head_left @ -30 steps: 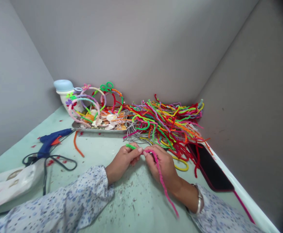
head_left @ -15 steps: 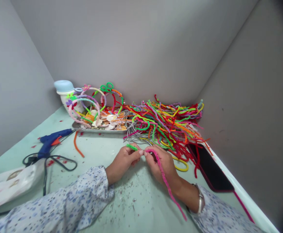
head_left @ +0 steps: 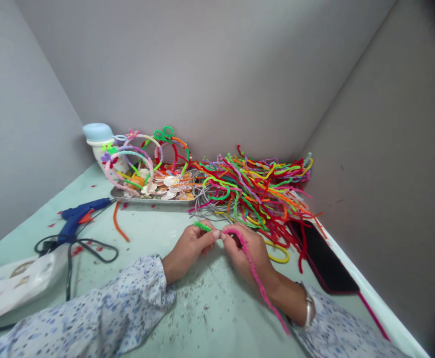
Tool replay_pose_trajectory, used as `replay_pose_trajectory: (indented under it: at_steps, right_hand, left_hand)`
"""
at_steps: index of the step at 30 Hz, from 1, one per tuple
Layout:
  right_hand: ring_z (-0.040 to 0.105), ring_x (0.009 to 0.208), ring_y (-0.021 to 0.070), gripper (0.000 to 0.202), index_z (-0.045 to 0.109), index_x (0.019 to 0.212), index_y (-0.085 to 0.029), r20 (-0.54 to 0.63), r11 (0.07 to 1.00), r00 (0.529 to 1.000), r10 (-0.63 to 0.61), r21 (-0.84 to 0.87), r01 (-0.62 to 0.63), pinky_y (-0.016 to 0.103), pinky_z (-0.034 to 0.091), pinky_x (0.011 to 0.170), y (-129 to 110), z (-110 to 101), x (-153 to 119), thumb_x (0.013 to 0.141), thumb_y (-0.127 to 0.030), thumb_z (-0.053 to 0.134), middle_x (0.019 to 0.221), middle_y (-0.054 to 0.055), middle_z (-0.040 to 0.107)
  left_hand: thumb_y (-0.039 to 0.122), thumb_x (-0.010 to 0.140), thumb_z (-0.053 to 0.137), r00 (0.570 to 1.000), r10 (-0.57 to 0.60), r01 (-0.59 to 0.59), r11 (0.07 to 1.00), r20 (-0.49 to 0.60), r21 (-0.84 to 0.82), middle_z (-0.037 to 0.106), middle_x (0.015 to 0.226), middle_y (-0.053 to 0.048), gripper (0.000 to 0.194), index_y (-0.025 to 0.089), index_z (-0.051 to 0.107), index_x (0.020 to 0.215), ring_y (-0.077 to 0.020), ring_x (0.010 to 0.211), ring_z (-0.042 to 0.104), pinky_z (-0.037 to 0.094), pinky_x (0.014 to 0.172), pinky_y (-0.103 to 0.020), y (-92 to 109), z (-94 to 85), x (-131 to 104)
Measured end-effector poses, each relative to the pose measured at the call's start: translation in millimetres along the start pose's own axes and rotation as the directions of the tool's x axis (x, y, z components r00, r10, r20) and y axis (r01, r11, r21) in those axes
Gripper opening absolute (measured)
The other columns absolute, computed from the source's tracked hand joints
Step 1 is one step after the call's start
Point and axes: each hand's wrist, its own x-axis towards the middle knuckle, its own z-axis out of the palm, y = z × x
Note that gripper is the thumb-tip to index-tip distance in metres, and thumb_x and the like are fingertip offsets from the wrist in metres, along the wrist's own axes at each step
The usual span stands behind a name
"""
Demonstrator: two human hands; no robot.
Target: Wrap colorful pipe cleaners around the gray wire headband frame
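Just above the table, my left hand [head_left: 194, 244] is closed in a pinch on a short green pipe cleaner [head_left: 202, 226], whose end sticks up past the index finger. My right hand [head_left: 250, 251] pinches a long pink pipe cleaner [head_left: 254, 271]; it arches over the fingers and its tail trails down across the wrist. The fingertips of both hands nearly touch. Whether the green and pink pieces are joined between them is hidden. Behind the hands lies a tangled heap of coloured pipe cleaners [head_left: 255, 191].
A metal tray [head_left: 158, 201] holds shells and round pieces, with fuzzy headbands [head_left: 129, 155] standing on it. Left are a blue glue gun [head_left: 71, 226] with a cord, a plastic bag [head_left: 27, 283] and a blue-lidded bottle [head_left: 98, 133]. A dark phone-like slab [head_left: 325, 263] lies right.
The pink pipe cleaner's tail has swung very slightly up and to the right. Both hands keep their pinch in almost the same place.
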Motion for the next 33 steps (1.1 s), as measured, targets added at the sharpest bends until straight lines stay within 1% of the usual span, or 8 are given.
replay_pose_trajectory:
  at_steps: [2,6,13,21,23,25,29,33]
  right_hand:
    - [0.058,0.069,0.0155,0.011,0.064,0.079,-0.018,0.013,1.0,1.0,0.015,0.008,-0.015,0.024,0.043,0.065,0.4,0.1,0.0,0.084,-0.017,0.054,0.074,0.001,0.062]
    - [0.055,0.064,0.014,0.012,0.064,0.077,-0.018,0.046,0.988,0.988,0.144,0.055,-0.147,0.023,0.042,0.061,-0.8,-0.3,0.5,0.084,-0.02,0.055,0.071,0.0,0.062]
    - [0.048,0.055,0.012,0.014,0.065,0.076,-0.019,0.13,0.921,0.934,0.333,0.168,-0.352,0.022,0.038,0.052,-2.7,-1.2,2.7,0.083,-0.028,0.058,0.062,-0.003,0.057]
    - [0.041,0.045,0.0097,0.014,0.063,0.069,-0.018,0.22,0.857,0.884,0.413,0.233,-0.459,0.022,0.034,0.046,-4.7,-4.6,9.4,0.08,-0.027,0.059,0.052,-0.006,0.049]
    - [0.042,0.046,0.0097,0.015,0.063,0.07,-0.018,0.224,0.855,0.886,0.406,0.249,-0.454,0.022,0.035,0.046,-3.5,-4.2,8.5,0.08,-0.028,0.06,0.054,-0.006,0.05]
    - [0.044,0.048,0.0102,0.014,0.063,0.073,-0.018,0.198,0.875,0.906,0.373,0.248,-0.415,0.022,0.036,0.048,-0.9,-2.8,6.2,0.082,-0.029,0.06,0.057,-0.005,0.052]
    - [0.051,0.06,0.0128,0.011,0.065,0.082,-0.019,0.095,0.949,0.974,0.208,0.223,-0.224,0.024,0.041,0.055,5.3,0.5,0.9,0.084,-0.029,0.061,0.07,-0.001,0.057]
    - [0.056,0.072,0.015,0.012,0.064,0.078,-0.019,0.028,0.972,0.997,0.074,0.223,-0.079,0.026,0.045,0.064,5.7,0.7,-1.3,0.086,-0.027,0.06,0.08,0.002,0.058]
  left_hand:
    - [0.039,0.078,0.066,1.0,-0.001,0.001,1.0,-0.002,0.002,0.044,0.05,0.006,0.028,0.015,0.056,0.067,-0.0061,0.043,0.037,0.025,0.042,-0.021,-0.1,0.0,0.1]
    - [0.038,0.078,0.066,1.0,-0.008,0.008,1.0,0.001,0.008,0.044,0.05,0.006,0.027,0.015,0.056,0.067,-0.006,0.043,0.037,0.025,0.042,-0.02,-0.1,0.2,-0.1]
    - [0.036,0.079,0.064,1.0,-0.009,0.009,1.0,-0.003,0.007,0.043,0.05,0.007,0.025,0.016,0.054,0.069,-0.0059,0.043,0.036,0.027,0.043,-0.02,-0.9,0.1,-0.7]
    - [0.036,0.077,0.064,1.0,-0.011,0.014,0.997,-0.028,0.081,0.044,0.05,0.006,0.024,0.015,0.055,0.068,-0.0071,0.044,0.038,0.029,0.044,-0.02,-3.1,-0.3,0.4]
    - [0.036,0.076,0.064,0.999,-0.026,0.029,0.997,-0.035,0.074,0.044,0.049,0.006,0.024,0.015,0.055,0.067,-0.0069,0.043,0.038,0.028,0.043,-0.02,-3.2,0.0,0.6]
    - [0.035,0.076,0.064,0.998,-0.044,0.047,0.998,-0.051,0.05,0.043,0.048,0.006,0.024,0.015,0.055,0.065,-0.0065,0.042,0.037,0.027,0.042,-0.02,-3.4,0.3,1.0]
    - [0.033,0.077,0.064,0.995,-0.037,0.034,0.999,-0.09,-0.037,0.041,0.047,0.007,0.026,0.017,0.05,0.062,-0.0062,0.041,0.034,0.025,0.04,-0.02,-4.9,0.0,2.2]
    - [0.033,0.079,0.062,0.995,-0.027,0.021,0.998,-0.1,-0.058,0.041,0.048,0.007,0.028,0.017,0.048,0.061,-0.0062,0.042,0.034,0.025,0.041,-0.02,-5.0,-0.4,2.8]
